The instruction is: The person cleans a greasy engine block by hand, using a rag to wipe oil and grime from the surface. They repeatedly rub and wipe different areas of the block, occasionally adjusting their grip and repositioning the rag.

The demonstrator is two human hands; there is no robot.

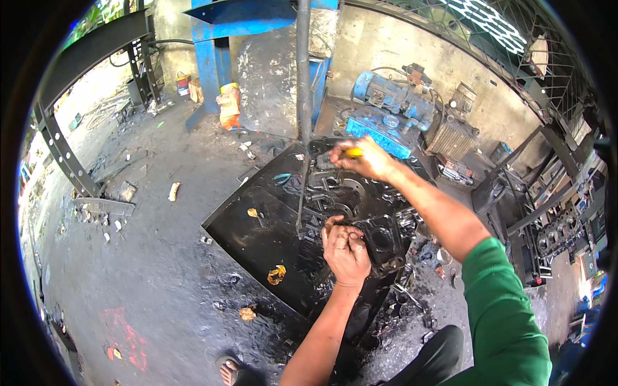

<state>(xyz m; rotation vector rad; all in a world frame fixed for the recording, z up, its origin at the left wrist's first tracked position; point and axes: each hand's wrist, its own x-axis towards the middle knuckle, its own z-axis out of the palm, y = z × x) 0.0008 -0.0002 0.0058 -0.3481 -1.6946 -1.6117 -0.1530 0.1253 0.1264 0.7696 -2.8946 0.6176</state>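
Note:
A greasy black engine block point(380, 239) lies on a dark metal tray point(248, 222) on the floor. My left hand point(346, 251) is closed, fingers curled, at the near left edge of the block. What its fingers pinch, if anything, is hidden. Raised over the far side of the block, my right hand point(368, 159) grips a tool with a yellow handle point(354, 152). The tool's working end cannot be made out. Between the hands show the block's rounded openings and dark metal parts point(347, 186).
Crumpled yellow-brown scraps point(277, 275) lie on and beside the tray. A dark upright pole point(304, 71) stands behind it, near a blue motor unit point(393, 96). Loose metal parts point(405, 296) litter the floor to the right. My sandalled foot point(228, 372) is at the lower edge.

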